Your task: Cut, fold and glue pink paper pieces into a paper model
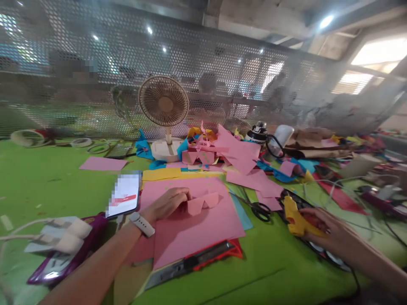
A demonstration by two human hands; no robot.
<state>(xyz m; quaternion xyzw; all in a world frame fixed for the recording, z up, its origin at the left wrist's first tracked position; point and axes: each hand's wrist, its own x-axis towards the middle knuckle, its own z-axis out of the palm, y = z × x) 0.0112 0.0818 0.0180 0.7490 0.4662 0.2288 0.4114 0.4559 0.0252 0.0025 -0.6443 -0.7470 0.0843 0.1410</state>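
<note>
My left hand (171, 202), with a white watch on the wrist, is closed on the left end of a folded pink paper cutout (203, 204) with zigzag edges. Beneath it lie pink paper sheets (193, 237). On the right, my right hand (321, 224) is wrapped round the handle of a yellow glue gun (294, 217), its nozzle tilted up and away from me. The gun is over a black tray-like object (330, 256), partly hidden by the hand; whether they touch I cannot tell. Black-handled scissors (260, 211) lie between my hands.
A utility knife (206, 256) lies along the sheets' front edge. A phone (125, 195) and a purple power strip (68, 250) with plugs are left. A small fan (165, 103) stands behind, beside heaped paper scraps (238, 148). Cables (337, 184) run along the right.
</note>
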